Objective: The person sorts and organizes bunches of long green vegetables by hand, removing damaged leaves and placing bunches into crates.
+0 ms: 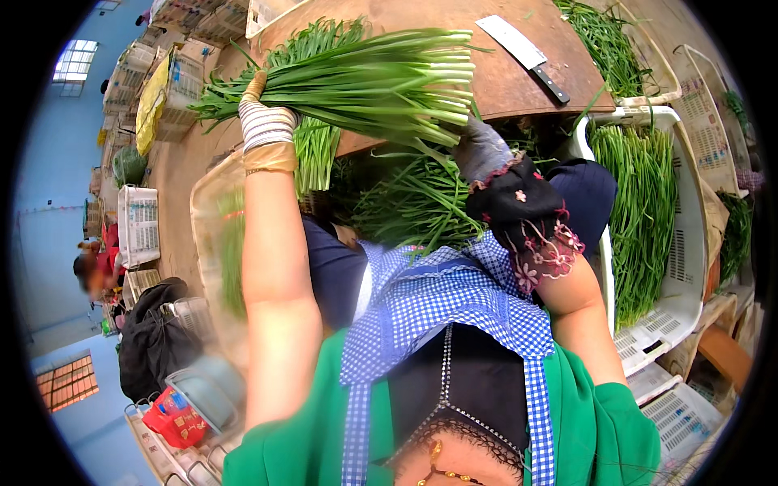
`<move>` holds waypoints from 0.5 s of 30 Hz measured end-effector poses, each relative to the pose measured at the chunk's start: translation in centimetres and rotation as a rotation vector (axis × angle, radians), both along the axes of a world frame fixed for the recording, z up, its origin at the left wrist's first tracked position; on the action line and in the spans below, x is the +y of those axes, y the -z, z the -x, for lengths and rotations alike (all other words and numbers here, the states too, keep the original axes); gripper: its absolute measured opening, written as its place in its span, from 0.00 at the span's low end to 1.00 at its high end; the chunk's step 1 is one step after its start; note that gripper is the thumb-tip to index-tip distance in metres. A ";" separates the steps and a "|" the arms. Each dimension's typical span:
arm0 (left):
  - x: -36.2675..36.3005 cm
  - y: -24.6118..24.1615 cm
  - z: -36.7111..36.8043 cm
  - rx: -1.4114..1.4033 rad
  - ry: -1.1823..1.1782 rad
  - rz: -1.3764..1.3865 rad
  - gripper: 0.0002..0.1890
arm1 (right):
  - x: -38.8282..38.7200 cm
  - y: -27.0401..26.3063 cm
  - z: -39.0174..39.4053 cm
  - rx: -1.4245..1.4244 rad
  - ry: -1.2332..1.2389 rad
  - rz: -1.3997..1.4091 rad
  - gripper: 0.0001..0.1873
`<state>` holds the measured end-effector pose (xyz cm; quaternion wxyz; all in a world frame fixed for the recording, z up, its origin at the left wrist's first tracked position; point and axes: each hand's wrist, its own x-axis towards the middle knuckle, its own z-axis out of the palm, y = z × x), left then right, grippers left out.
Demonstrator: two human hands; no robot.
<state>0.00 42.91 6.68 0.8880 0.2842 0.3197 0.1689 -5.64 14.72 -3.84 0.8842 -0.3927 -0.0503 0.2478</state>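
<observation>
My left hand (255, 115), in a glove with a striped cuff, grips a bunch of garlic chives (364, 79) near its leafy end. The bunch lies nearly level above the table's edge, its pale cut stems pointing right. At those stem ends is my right hand (484, 146), in a grey glove with a black embroidered sleeve cover. Its fingers are curled against the lower stems and a few stray blades, and partly hidden. Another pile of chives (319, 155) rests beneath the bunch. Loose chive leaves (419, 200) are heaped below, over my lap.
A cleaver (523, 58) with a black handle lies on the brown wooden table (425, 12). To the right, a white plastic crate (687, 291) holds upright chives (635, 212). A blurred crate (203, 206) stands left. Farther left are stacked crates (182, 73) and another person (103, 267).
</observation>
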 end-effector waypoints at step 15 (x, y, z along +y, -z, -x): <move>10.8 -0.3 3.5 0.019 -0.234 0.156 0.15 | -3.6 12.1 -1.8 -0.316 0.173 1.745 0.11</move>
